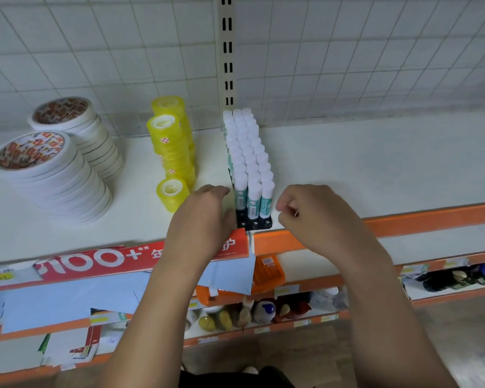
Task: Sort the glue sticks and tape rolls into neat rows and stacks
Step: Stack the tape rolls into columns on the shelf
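Observation:
Glue sticks (248,152) with white caps and teal labels stand upright in three rows on a black base (254,223), running from the shelf's front edge to the back. My left hand (205,217) rests against the left side of the front sticks, fingers relaxed. My right hand (305,211) hovers just right of the front sticks with fingers curled, holding nothing visible. Two stacks of yellow tape rolls (174,147) stand to the left, with one single yellow roll (172,194) in front. Two tall stacks of white tape rolls (53,169) stand at far left.
The white shelf (361,169) has an orange front lip (431,217) and a wire grid back with a slotted upright (226,51). A red sign (109,261) hangs below the edge. Lower shelves hold blue paper, an orange tray and small toys.

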A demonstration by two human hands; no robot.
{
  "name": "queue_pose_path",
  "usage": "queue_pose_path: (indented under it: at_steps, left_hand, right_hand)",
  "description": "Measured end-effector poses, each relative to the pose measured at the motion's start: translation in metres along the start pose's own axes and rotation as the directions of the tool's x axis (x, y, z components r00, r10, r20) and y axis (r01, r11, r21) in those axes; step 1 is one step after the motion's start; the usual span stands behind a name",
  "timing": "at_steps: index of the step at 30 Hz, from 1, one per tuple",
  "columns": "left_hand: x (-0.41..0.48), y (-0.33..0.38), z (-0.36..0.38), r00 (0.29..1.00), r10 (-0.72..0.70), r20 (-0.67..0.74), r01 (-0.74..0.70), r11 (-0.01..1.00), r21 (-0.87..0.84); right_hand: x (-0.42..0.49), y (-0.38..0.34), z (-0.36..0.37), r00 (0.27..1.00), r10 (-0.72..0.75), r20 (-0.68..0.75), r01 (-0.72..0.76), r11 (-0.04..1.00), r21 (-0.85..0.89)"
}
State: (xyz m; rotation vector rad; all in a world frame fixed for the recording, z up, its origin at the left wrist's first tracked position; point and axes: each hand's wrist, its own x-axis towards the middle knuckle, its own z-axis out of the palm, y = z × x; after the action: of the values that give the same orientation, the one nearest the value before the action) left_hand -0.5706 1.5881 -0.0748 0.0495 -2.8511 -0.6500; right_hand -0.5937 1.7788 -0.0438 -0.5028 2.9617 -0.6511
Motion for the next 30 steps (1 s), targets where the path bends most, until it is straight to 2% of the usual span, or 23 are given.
queue_pose_path:
  at_steps: [7, 12, 15, 20, 25, 30]
  left_hand:
    - [-0.04, -0.03, -0.046, 0.988, -0.041, -0.148, 0.028, 0.996, -0.089]
    - [-0.091, -0.098, -0.098, 0.944, -0.233, -0.233, 0.218, 0.972, -0.087]
    - [-0.129, -0.151, -0.131, 0.912, -0.316, -0.261, 0.319, 0.947, -0.03]
    - [-0.196, -0.25, -0.19, 0.856, -0.423, -0.298, 0.481, 0.862, 0.158]
    - [-0.248, -0.336, -0.245, 0.816, -0.496, -0.298, 0.555, 0.817, 0.16]
    - [-0.261, -0.392, -0.273, 0.795, -0.518, -0.315, 0.577, 0.806, 0.132]
  right_hand:
    - [-0.011, -0.078, 0.017, 0.98, -0.201, 0.019, 0.199, 0.978, 0.07]
    - [-0.002, -0.167, 0.06, 0.926, -0.372, 0.065, 0.361, 0.923, 0.137]
    - [-0.001, -0.236, 0.098, 0.88, -0.466, 0.095, 0.45, 0.881, 0.149]
    - [-0.006, -0.361, 0.165, 0.785, -0.605, 0.134, 0.589, 0.795, 0.145]
    - [-0.015, -0.46, 0.218, 0.735, -0.662, 0.149, 0.637, 0.748, 0.186]
    - [-0.015, -0.517, 0.249, 0.712, -0.674, 0.195, 0.636, 0.737, 0.229]
